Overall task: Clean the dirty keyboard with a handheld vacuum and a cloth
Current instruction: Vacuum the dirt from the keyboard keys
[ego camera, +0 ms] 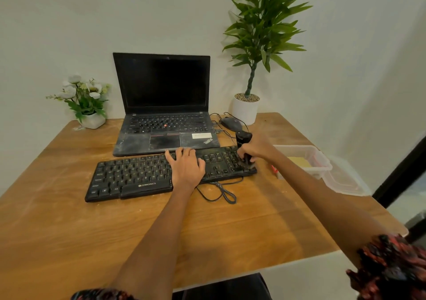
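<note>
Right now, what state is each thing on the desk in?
Keyboard: dusty, flat on the desk.
Left hand: open, pressing on the keyboard.
Right hand: gripping the handheld vacuum.
Handheld vacuum: upright, nozzle on the keyboard's right end.
Laptop: open, screen dark, palm rest dusty.
Plastic container: lid off.

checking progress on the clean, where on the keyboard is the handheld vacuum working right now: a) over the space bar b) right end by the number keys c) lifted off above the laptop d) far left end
b: the right hand grips the handheld vacuum with its nozzle down on the right end of the keyboard, while the left hand rests flat on the middle keys.
</note>
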